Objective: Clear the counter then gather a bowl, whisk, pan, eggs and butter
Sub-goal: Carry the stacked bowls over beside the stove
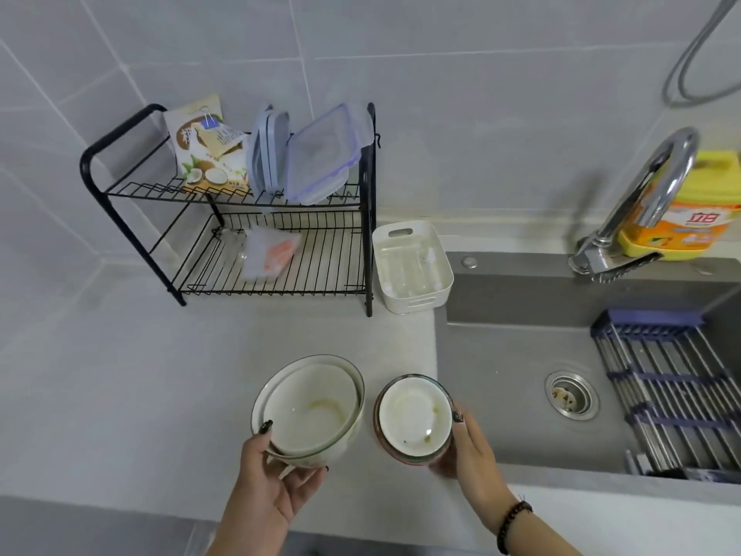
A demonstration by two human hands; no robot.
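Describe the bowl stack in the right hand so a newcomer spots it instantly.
Start at the grey sink on the right; just left of its near corner, the right hand grips a small bowl stack. Unlike the larger pale stack beside it, its outer bowl is reddish.

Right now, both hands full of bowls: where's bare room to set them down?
Bare counter lies left of the left hand and its stacked bowls, in front of the dish rack. The sink basin is bare left of the drain; its right side holds a roll-up rack. The right hand holds a second bowl stack.
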